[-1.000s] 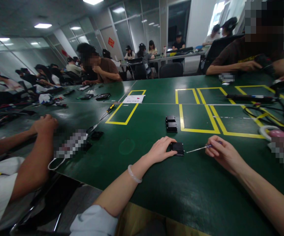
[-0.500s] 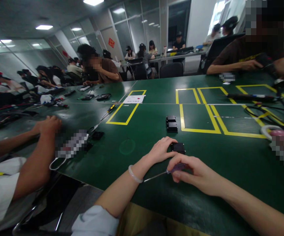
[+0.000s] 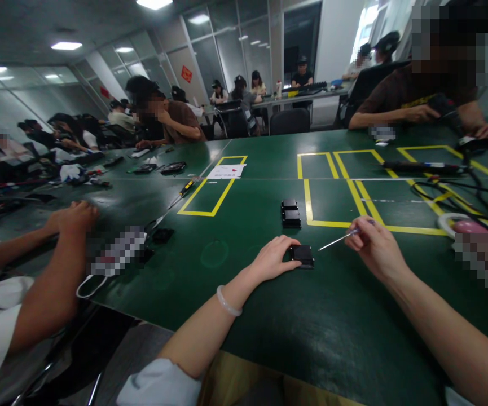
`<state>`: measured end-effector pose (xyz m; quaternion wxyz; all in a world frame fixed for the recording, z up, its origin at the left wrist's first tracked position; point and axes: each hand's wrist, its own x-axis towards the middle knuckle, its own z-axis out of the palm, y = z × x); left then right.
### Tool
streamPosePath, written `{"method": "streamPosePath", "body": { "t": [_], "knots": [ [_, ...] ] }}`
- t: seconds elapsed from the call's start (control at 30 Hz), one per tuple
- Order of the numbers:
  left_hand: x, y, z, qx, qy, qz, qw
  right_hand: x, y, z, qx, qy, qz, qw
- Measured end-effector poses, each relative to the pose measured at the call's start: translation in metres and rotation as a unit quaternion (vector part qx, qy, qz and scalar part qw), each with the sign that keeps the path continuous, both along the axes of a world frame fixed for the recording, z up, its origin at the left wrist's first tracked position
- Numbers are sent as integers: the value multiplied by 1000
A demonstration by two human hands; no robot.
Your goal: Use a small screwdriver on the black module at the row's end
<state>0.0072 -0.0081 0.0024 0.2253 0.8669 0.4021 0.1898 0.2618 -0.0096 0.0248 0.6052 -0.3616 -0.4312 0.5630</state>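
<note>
On the green table, a small black box-shaped part [image 3: 303, 255] with little tabs at its corners lies under the fingers of my left hand [image 3: 274, 258]. Thumb and fingers grip it from its left side. My right hand [image 3: 373, 248] holds a screwdriver [image 3: 332, 243] with a purplish handle, raised to the right of the part. The thin metal shaft points left, its tip just short of the part's right edge. Beyond my left hand stand similar black parts [image 3: 291, 214], set close together in a row.
Yellow tape rectangles [image 3: 341, 224] mark the green table [image 3: 244, 316]. At right lie a black pen-like tool [image 3: 425, 167], cables and a tape roll [image 3: 447, 224]. A co-worker's hands [image 3: 77, 217] rest at left near a power strip [image 3: 119, 251]. Another person sits across at right.
My right hand has moved right and away from my body, swinging the screwdriver from over my left wrist to beside the black part. My left hand stays on the part.
</note>
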Motion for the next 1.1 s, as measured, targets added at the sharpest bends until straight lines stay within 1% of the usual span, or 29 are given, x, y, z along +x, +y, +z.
{"method": "streamPosePath", "body": {
  "t": [0.03, 0.07, 0.23, 0.3, 0.37, 0.47, 0.53, 0.67, 0.8, 0.93, 1.1],
  "knots": [
    [0, 0, 0, -1, 0, -1, 1000, 2, 1, -2, 6, 7, -23, 1000],
    [0, 0, 0, -1, 0, -2, 1000, 3, 1, -3, 7, 8, -31, 999],
    [0, 1, -1, 0, -5, 0, 1000, -3, -3, -6, 0, -63, 20, 998],
    [0, 1, -1, 3, -5, -1, 1000, -5, -4, -6, 15, -107, 4, 994],
    [0, 2, -1, 3, -5, -5, 1000, -4, -3, -3, 38, -162, -28, 986],
    [0, 2, 0, 0, -3, -10, 1000, 0, -2, 2, 63, -249, -75, 964],
    [-1, 2, 0, -3, -5, -11, 1000, 1, -4, 7, 82, -305, -94, 944],
    [-1, 1, 1, -2, -7, -13, 1000, -5, -16, 19, 154, -422, -87, 889],
    [-1, 0, 1, 6, -2, -21, 1000, -19, -27, 32, 209, -492, -56, 843],
    [0, 0, 0, 16, 6, -26, 1000, -32, -27, 39, 227, -525, -42, 819],
    [1, 0, -1, 25, 16, -26, 999, -37, -23, 37, 229, -544, -47, 806]
  ]
}}
